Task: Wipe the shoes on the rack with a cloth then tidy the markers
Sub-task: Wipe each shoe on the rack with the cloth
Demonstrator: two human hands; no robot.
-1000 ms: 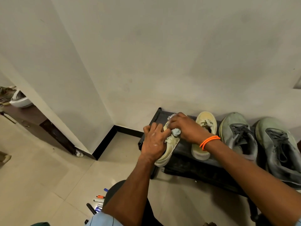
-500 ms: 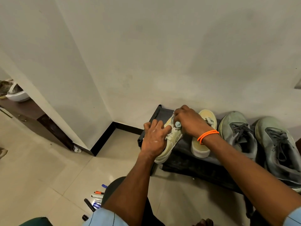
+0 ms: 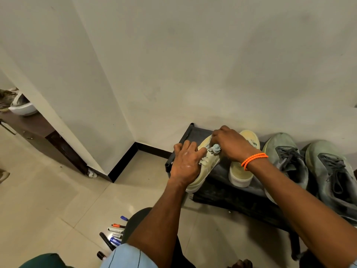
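Note:
A black shoe rack (image 3: 218, 174) stands against the wall. On its left end lies a pale yellow sneaker (image 3: 207, 167), tilted over the front edge. My left hand (image 3: 186, 161) grips that sneaker from the left side. My right hand (image 3: 229, 144), with an orange band at the wrist, holds a bunched pale blue cloth (image 3: 216, 148) against the sneaker's laces near the toe. The matching yellow sneaker (image 3: 239, 174) sits just right of it. Two grey sneakers (image 3: 286, 159) (image 3: 336, 176) fill the right end. Several markers (image 3: 115, 232) lie on the floor by my knee.
A white wall runs behind the rack, with a black skirting (image 3: 123, 163) at the corner. A dark wooden cabinet (image 3: 38, 130) with a white bowl (image 3: 22, 108) on it stands at the far left. Beige floor tiles (image 3: 48, 200) spread between the cabinet and the rack.
My right hand has slid the cloth along the yellow sneaker toward its toe, away from me. My left hand keeps its grip on the sneaker.

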